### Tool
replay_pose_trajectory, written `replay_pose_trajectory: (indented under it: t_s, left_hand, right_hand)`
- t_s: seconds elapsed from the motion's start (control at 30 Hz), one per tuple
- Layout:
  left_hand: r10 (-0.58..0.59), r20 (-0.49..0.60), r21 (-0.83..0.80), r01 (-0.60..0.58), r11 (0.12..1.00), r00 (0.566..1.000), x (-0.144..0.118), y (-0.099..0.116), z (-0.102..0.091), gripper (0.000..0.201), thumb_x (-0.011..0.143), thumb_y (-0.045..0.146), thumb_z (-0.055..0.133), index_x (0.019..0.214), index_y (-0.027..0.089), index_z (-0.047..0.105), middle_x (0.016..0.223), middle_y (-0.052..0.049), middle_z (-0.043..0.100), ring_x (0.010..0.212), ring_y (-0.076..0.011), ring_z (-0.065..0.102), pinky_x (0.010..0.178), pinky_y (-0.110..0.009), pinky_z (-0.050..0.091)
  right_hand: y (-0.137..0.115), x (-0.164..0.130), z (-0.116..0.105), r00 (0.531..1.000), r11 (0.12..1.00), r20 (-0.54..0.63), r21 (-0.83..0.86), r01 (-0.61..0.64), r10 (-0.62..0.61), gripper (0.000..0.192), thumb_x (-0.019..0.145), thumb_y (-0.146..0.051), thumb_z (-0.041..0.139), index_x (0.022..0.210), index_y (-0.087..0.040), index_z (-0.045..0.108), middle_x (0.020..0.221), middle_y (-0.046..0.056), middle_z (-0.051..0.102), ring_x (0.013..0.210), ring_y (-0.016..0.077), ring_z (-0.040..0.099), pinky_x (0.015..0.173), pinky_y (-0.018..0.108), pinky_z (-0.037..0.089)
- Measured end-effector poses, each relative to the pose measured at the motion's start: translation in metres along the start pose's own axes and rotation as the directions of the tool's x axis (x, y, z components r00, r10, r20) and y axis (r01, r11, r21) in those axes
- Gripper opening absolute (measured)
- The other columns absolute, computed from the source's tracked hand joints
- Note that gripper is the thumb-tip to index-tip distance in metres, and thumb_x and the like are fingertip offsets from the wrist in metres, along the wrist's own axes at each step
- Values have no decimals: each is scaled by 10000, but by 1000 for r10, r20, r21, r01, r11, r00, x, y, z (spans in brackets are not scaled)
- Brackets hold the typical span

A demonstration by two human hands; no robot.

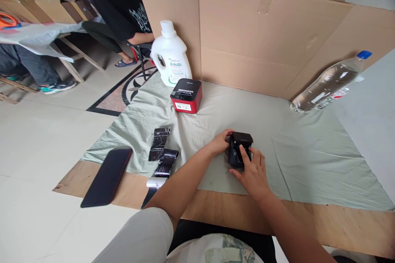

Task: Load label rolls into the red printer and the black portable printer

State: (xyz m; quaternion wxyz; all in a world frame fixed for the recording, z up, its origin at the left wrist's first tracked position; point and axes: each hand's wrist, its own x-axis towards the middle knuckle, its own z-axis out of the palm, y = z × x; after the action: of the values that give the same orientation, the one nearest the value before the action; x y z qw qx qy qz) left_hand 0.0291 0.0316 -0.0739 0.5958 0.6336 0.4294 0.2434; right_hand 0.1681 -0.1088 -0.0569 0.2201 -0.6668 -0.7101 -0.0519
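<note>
Here we have both hands on a small black device (239, 150) that sits on the grey-green cloth (296, 148) near the middle of the bench: our left hand (219, 143) cups its side at nine o'clock with fingers curled against it, while our right hand (253, 172) lies over its near face at five o'clock, fingers pressed on it. At eleven o'clock stands a red-and-black box (186, 95) with a white jug (170, 55) just behind, and at nine o'clock lie black wrapped rolls (163, 152) and a dark phone (107, 177).
</note>
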Motion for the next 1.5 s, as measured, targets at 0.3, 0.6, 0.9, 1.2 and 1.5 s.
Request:
replay_pose_trajectory:
  t_s: [0.3, 0.6, 0.9, 1.2, 1.5]
  left_hand:
    - [-24, -58, -95, 18, 995, 998, -3, -2, 4, 507, 618, -10, 482, 1096, 156, 508, 1123, -76, 616, 939, -148, 574, 836, -281, 461]
    - [15, -58, -50, -18, 999, 998, -9, 4, 1, 432, 647, 5, 469, 1031, 182, 557, 772, 28, 543, 770, -124, 523, 733, -238, 426]
    - [295, -254, 448, -158, 880, 921, -17, 35, 22, 183, 795, 104, 530, 891, 201, 652, 983, -58, 638, 1049, -241, 493, 977, -389, 382]
    - [150, 104, 885, -160, 438, 983, 8, 78, 45, 120, 699, 97, 663, 806, 111, 715, 1069, -194, 615, 1132, -367, 422, 971, -473, 289]
    - [95, 187, 949, -205, 242, 978, 9, 80, 43, 211, 765, 203, 631, 955, 134, 692, 1054, -121, 652, 1080, -264, 513, 922, -370, 375]
  right_hand:
    - [26, 24, -4, 999, 969, -41, 247, 12, -2, 542, 931, -523, 409, 1416, -280, 413, 1456, 131, 358, 1296, 298, 387, 1019, 529, 411]
    - [56, 47, 18, 994, 893, 68, 438, -107, 86, 485, 974, -492, 291, 1323, -255, 532, 1446, 85, 461, 1346, 230, 392, 1104, 492, 342]
    - [50, 12, 43, 978, 810, -3, 560, -170, 208, 696, 840, -593, 536, 1374, -164, 409, 1339, 169, 516, 1243, 280, 481, 1023, 518, 420]
    - [61, 11, 51, 958, 692, -60, 704, -160, 282, 533, 943, -550, 327, 1283, -169, 477, 1267, 154, 554, 1174, 239, 535, 985, 471, 458]
    - [61, 11, 49, 969, 726, -144, 686, -48, 200, 504, 944, -546, 342, 1285, -201, 479, 1225, 132, 552, 1145, 259, 525, 947, 490, 474]
